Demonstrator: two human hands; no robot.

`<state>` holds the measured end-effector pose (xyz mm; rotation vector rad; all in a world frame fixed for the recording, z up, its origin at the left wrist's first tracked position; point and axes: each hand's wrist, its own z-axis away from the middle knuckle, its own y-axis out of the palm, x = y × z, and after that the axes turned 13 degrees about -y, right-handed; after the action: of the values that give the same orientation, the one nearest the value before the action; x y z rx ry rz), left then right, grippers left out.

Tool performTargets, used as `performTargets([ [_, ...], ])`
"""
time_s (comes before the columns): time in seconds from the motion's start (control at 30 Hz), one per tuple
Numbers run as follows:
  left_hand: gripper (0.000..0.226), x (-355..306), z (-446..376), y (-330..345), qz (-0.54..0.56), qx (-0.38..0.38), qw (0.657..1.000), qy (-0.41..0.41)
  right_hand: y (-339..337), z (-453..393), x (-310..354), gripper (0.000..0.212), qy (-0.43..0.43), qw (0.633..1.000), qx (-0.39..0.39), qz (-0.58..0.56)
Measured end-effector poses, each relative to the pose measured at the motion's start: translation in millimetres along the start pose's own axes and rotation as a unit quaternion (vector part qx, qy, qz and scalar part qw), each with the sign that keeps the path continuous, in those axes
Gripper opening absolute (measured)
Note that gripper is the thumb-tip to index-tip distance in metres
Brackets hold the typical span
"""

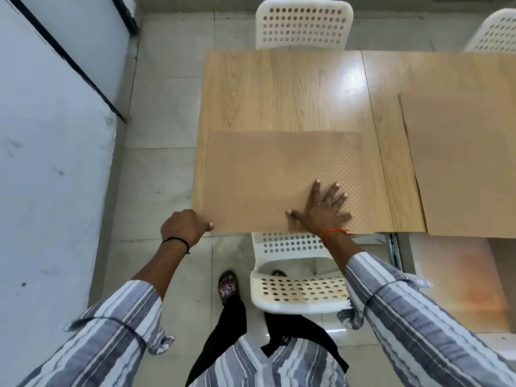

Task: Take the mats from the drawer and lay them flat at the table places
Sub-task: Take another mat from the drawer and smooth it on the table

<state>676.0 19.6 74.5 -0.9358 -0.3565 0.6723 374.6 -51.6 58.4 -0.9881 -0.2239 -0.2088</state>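
A tan mat [259,177] lies flat on the near left part of the wooden table [284,88], its front edge along the table's edge. My right hand [321,208] presses on the mat with fingers spread, near its front right. My left hand [185,224] pinches the mat's near left corner, thumb on top and fingers curled under the edge. A second tan mat [460,163] lies flat on the table to the right, partly cut off by the frame. No drawer can be made out with certainty.
A white perforated chair [296,286] stands tucked under the table right in front of me. Two more white chairs [304,23] stand at the far side. A pale wall [50,163] runs along the left. Tiled floor [162,121] lies between.
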Motion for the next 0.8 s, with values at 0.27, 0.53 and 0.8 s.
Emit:
performTargets([
  [0.27, 0.048, 1, 2, 0, 0.048, -0.027, 0.998, -0.028, -3, -6, 5, 0.123, -0.002, 1.000, 0.004, 0.012],
  [0.53, 0.080, -14, 1, 0, -0.006, -0.097, 0.991, 0.088, -8, -10, 11, 0.124, -0.002, 1.000, 0.011, 0.007],
  [0.8, 0.075, -18, -7, 4, -0.087, -0.060, 0.980, 0.169, -1, -5, 18, 0.122, 0.000, 1.000, 0.004, 0.008],
])
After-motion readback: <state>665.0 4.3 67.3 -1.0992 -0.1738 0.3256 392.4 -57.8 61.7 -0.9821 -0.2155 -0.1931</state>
